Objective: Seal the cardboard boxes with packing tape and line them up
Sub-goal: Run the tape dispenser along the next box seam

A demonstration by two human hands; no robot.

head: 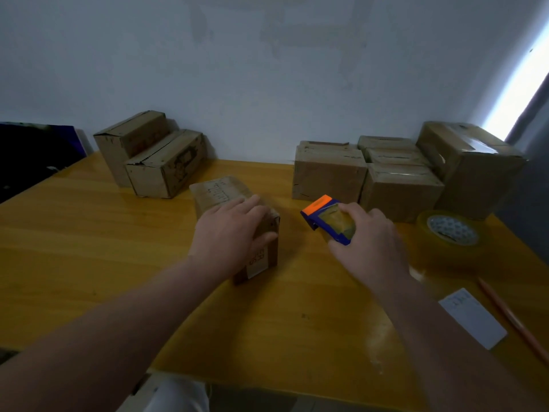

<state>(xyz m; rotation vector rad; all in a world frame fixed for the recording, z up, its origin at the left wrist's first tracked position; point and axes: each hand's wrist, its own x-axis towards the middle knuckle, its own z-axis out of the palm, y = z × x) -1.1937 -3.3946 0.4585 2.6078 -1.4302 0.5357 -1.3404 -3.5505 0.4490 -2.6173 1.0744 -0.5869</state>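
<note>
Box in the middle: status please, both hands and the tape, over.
Left hand grips box. Right hand holds dispenser, beside box, not touching it. Nothing between them; spare roll off to the right.

Bench (118,248): yellow wood-grain top, smooth and glossy, shows reflections. Small box (219,191): brown cardboard, matt, scuffed. Paper label (258,263) on its near end, matt white. Left boxes (160,171): same cardboard, rough ragged edges. Large box (475,171): cardboard with a shiny clear tape strip (478,145) across the top. Tape dispenser (326,217): smooth blue and orange plastic. Tape roll (427,230): glossy, translucent, yellowish. Paper slip (472,318): matt white.
</note>
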